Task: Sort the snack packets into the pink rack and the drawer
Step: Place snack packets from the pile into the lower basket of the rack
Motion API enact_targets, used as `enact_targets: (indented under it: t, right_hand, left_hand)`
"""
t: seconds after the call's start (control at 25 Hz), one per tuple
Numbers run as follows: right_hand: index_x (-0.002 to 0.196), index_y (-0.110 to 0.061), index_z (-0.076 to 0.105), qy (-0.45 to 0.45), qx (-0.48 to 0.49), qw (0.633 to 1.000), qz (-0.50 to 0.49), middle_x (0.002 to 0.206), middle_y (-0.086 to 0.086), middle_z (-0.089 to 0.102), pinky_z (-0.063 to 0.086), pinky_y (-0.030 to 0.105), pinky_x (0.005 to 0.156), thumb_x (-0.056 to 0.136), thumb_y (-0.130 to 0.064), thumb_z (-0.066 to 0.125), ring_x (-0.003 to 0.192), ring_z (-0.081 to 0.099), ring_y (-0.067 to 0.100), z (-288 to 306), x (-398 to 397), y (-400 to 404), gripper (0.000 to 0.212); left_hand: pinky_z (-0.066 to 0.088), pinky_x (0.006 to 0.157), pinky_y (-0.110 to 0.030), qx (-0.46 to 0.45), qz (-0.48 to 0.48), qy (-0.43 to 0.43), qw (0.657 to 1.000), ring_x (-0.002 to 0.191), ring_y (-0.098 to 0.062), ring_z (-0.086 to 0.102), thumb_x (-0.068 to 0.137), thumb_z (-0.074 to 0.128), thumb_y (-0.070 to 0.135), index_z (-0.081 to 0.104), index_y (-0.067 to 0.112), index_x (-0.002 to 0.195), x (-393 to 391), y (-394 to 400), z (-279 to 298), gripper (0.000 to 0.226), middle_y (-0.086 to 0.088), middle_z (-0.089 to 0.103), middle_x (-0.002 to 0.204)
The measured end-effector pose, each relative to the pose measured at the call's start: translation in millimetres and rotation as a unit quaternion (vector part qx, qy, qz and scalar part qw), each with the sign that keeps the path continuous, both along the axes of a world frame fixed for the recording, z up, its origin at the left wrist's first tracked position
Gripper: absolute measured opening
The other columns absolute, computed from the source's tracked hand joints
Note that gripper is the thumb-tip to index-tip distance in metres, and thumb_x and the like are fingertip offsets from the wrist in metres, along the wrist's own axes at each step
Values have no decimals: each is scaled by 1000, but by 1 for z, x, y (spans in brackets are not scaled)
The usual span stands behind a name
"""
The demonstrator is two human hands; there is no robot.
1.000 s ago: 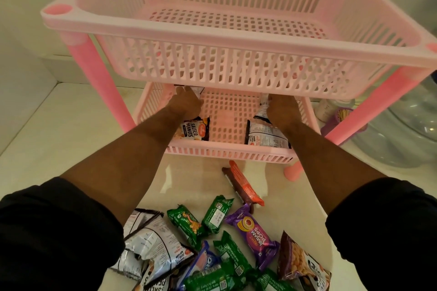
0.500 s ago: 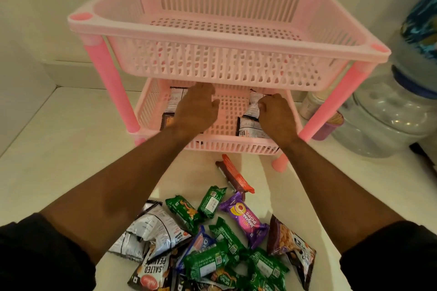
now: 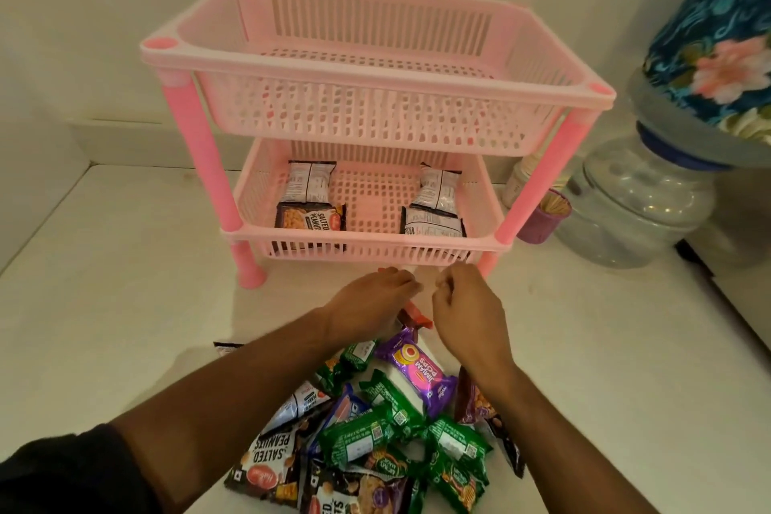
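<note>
A two-tier pink rack (image 3: pixel 375 79) stands on the white counter. Its top tier is bare. The lower tier (image 3: pixel 371 240) holds peanut packets, a pair at the left (image 3: pixel 309 204) and a pair at the right (image 3: pixel 436 204). In front of the rack, my left hand (image 3: pixel 367 303) and my right hand (image 3: pixel 467 313) hover side by side, fingers curled, nothing in them. Under them lies an orange-red packet (image 3: pixel 415 315), mostly hidden. A pile of packets lies nearer me: a purple one (image 3: pixel 417 369), green ones (image 3: pixel 367 432), salted peanuts (image 3: pixel 271 463).
A large water bottle (image 3: pixel 634 200) under a blue floral cover (image 3: pixel 717 38) stands at the right. A purple cup of toothpicks (image 3: pixel 542 221) and a small white jar (image 3: pixel 517 179) sit beside the rack's right legs. White walls close the back and left.
Both hands have come out of the rack's lower tier and drawn back over the packet pile, leaving the peanut packets lying in the tier. The view has pulled back from the rack.
</note>
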State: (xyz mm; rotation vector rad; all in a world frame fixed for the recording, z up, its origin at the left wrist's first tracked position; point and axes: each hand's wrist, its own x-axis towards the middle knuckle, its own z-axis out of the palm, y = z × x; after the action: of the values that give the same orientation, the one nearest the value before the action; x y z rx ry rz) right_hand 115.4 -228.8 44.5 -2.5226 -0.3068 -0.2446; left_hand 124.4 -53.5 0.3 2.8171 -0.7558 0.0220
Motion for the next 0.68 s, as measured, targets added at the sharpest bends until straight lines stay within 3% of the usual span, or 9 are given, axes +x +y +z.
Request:
enact_targets:
  t: [0.08,0.16,0.24,0.36,0.52,0.68]
  right_hand:
    - [85,-25,45,55,-64,996,7,76,-5,55,35,29,49,97,-31,42,60,52,11,-16,-18,-3,14]
    - [97,-22,49,102,-142,984,38,88,-1,58,43,33,57,94,-37,45,70,57,17,-31,-31,-5,15]
    - [113,-20,51,137,-189,970,69,102,2,60,46,35,67,91,-46,52,86,62,24,-43,-41,-5,35]
    - [123,-18,49,165,-213,959,85,110,4,60,47,35,71,85,-60,58,94,63,26,-55,-49,-1,57]
    - [126,-19,51,149,-227,958,91,112,4,60,51,35,74,86,-50,64,95,62,24,-63,-53,-2,52]
    - [127,-27,51,150,-204,964,81,108,-1,62,46,31,68,83,-52,61,93,63,22,-50,-48,-4,51]
  left_hand:
    - [50,96,-43,29,1,46,999,124,-27,51,82,68,11,52,9,138,3,-3,-5,59,-9,55,137]
    - [47,99,-45,62,-3,70,996,130,-27,47,83,64,9,50,9,140,6,-3,-9,58,-10,53,141]
    - [43,102,-44,90,-13,64,994,132,-27,45,84,63,8,49,10,141,9,-3,-13,59,-9,52,141]
    - [42,99,-39,123,-14,15,992,122,-26,48,83,66,9,52,14,137,11,-4,-15,55,-7,56,133]
    - [45,90,-39,117,-5,-19,993,108,-24,50,86,61,10,56,16,126,6,3,-20,41,-8,53,125]
    - [49,90,-36,58,-6,-61,996,107,-20,54,87,67,16,51,20,129,1,17,-17,46,-4,51,128]
